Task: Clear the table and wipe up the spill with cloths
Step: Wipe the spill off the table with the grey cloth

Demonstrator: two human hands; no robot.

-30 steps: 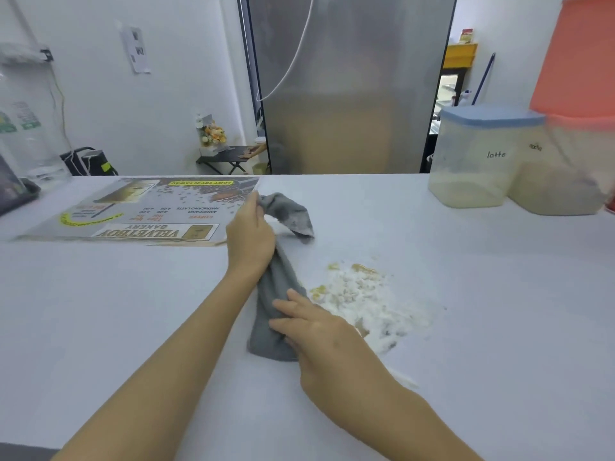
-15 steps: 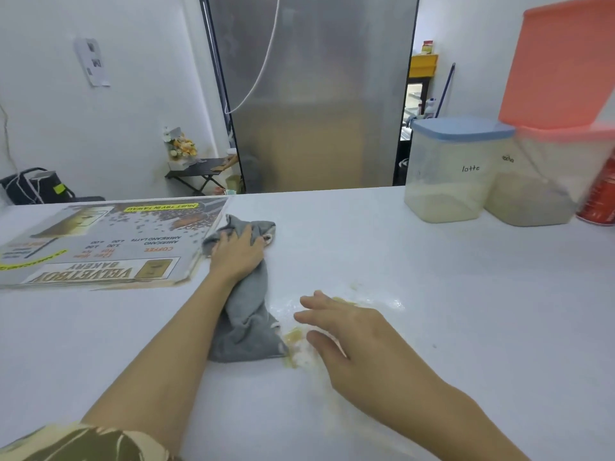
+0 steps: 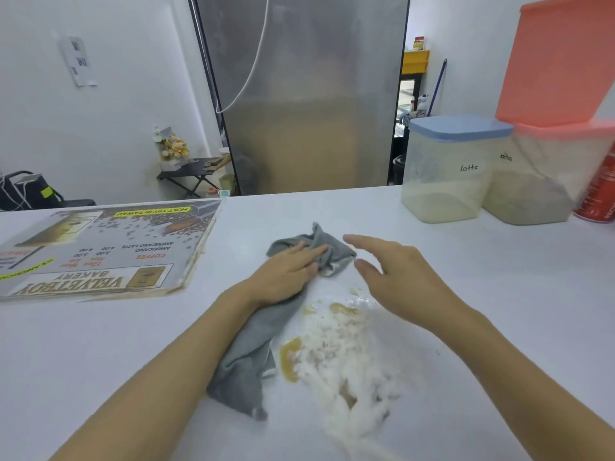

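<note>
**Grey cloth pinned under the left hand, spill just to its right**

The left hand (image 3: 287,273) lies flat on the far end of the grey cloth (image 3: 248,354), fingers straight and pressing it to the white table (image 3: 499,311). From under the palm the cloth trails back toward the person along the forearm, its far end bunched just past the fingertips. Touching the cloth's right edge is the spill (image 3: 339,357) (white, crumbly stuff with yellowish-brown wet patches). The right hand (image 3: 396,274) is just off the cloth's bunched end and beyond the far edge of the spill, fingers spread and relaxed, holding nothing; whether it touches the table I cannot tell. A bakery menu board (image 3: 100,247) lies flat to the left, well apart from the cloth. At the far right stand a "latte" container (image 3: 449,174) with a blue lid and a pink-lidded container (image 3: 539,181).
</note>
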